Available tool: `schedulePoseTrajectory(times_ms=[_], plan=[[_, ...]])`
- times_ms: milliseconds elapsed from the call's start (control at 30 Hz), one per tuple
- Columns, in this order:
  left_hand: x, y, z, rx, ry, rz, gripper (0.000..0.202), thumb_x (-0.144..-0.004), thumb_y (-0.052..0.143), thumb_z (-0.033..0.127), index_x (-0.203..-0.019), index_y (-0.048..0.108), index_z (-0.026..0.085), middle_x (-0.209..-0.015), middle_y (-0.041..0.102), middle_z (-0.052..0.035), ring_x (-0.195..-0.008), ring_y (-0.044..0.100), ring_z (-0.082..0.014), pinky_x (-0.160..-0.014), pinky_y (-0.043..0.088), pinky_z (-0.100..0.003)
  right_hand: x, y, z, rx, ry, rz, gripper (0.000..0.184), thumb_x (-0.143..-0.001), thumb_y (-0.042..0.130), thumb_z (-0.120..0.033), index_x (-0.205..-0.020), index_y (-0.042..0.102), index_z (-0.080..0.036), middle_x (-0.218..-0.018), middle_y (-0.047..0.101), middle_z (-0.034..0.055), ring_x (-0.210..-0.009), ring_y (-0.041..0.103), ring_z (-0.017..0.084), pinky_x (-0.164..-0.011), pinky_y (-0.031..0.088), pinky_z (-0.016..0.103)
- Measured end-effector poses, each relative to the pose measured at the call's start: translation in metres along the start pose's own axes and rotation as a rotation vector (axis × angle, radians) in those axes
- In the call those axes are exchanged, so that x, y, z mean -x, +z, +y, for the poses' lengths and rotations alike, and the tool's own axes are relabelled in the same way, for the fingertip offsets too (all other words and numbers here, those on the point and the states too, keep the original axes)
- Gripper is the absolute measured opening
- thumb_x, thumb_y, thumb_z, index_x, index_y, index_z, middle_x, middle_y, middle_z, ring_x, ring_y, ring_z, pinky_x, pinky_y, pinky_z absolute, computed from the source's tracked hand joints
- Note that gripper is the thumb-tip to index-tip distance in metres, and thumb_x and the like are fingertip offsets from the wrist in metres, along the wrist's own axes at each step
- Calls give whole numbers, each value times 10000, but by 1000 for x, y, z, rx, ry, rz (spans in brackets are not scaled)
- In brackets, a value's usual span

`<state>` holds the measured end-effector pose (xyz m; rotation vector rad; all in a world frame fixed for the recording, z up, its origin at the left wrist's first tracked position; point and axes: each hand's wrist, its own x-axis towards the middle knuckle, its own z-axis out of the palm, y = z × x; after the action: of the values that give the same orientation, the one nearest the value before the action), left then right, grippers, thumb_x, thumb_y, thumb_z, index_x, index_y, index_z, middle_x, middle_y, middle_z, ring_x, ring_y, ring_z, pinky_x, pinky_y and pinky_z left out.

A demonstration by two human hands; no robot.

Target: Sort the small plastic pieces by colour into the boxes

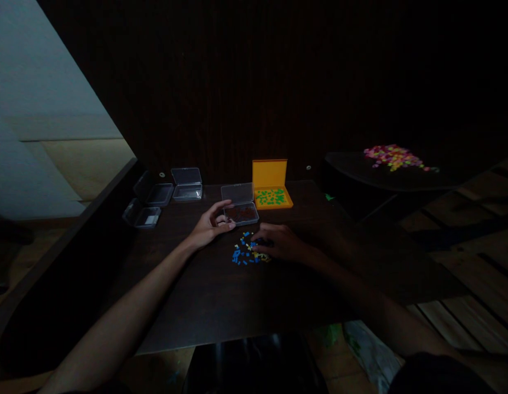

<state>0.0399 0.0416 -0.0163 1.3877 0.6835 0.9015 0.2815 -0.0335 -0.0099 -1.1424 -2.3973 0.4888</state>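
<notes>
A small heap of blue and yellow pieces [243, 254] lies on the dark table [205, 295]. My right hand [281, 242] rests on the heap's right side, fingers curled down onto the pieces; what they pinch is hidden. My left hand [211, 224] sits left of a clear plastic box [241, 210] holding dark red pieces, thumb and fingers apart and touching the box's edge. Behind it stands an open orange box [271, 191] with green pieces inside.
Three more clear lidded boxes [187, 185] stand at the table's back left. A dark round surface at the right carries a pile of pink and yellow pieces [392, 157]. Wooden floor shows at the right, a dark wall behind.
</notes>
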Motion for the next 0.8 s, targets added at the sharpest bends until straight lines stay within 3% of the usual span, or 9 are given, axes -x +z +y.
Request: schedulePoseTrajectory(times_ms=[300, 800], plan=[[-1, -3, -5, -14, 2, 13, 696, -670, 800, 172, -1303, 517, 241, -1355, 530, -107, -830, 625, -100, -794, 544, -266, 4, -4, 8, -50, 6, 10, 238, -918, 582, -366, -1043, 686, -191, -917, 610, 48, -810, 584, 161, -714, 407, 271], [-1, -5, -6, -24, 9, 11, 678, -675, 792, 159, -1293, 528, 249, -1356, 530, -101, -829, 617, -92, -803, 539, -260, 2, -10, 20, -210, 52, 34, 198, -900, 583, -306, -971, 700, -163, -786, 569, 19, -681, 523, 124, -646, 410, 247]])
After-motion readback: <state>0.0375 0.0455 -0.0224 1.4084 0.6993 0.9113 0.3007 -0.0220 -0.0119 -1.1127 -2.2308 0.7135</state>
